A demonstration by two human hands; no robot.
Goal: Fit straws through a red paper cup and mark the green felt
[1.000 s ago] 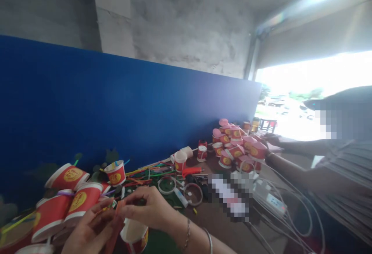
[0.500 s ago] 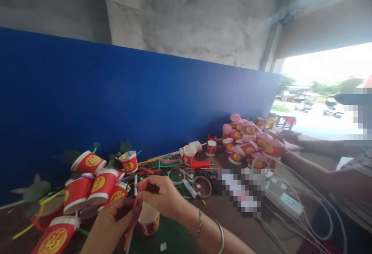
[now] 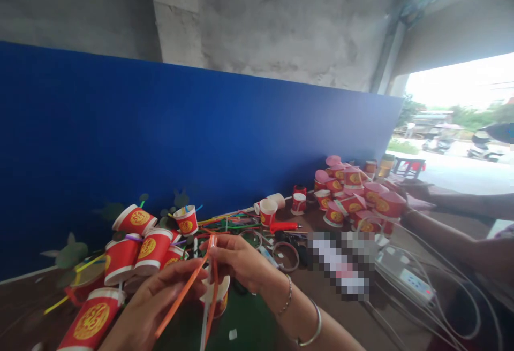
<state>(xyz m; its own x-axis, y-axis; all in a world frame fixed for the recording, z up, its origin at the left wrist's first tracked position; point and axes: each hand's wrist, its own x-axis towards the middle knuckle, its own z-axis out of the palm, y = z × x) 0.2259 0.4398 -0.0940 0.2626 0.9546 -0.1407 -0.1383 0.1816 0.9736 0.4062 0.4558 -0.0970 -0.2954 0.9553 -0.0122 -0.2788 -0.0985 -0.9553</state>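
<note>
My left hand [image 3: 160, 300] and my right hand [image 3: 241, 260] meet low in the middle of the view, both pinching a bent orange straw [image 3: 188, 287] whose two legs hang down from my right fingertips. A white straw runs alongside it. Just below my hands stands a small red paper cup [image 3: 219, 300] with a gold emblem, partly hidden by my fingers. My right wrist wears a chain bracelet and a silver bangle.
Red paper cups [image 3: 136, 244] lie tipped over at the left, by a blue wall panel [image 3: 160, 137]. Coloured straws [image 3: 225, 222], tape rolls [image 3: 286, 256] and a power strip [image 3: 405, 279] with white cables cover the table. Another person's arms [image 3: 453, 217] reach to a cup pile [image 3: 357, 196] at the right.
The camera has tilted and swung left. My hands rose a little, and the orange straw has been drawn out longer and folded, its legs now hanging down between my hands.
</note>
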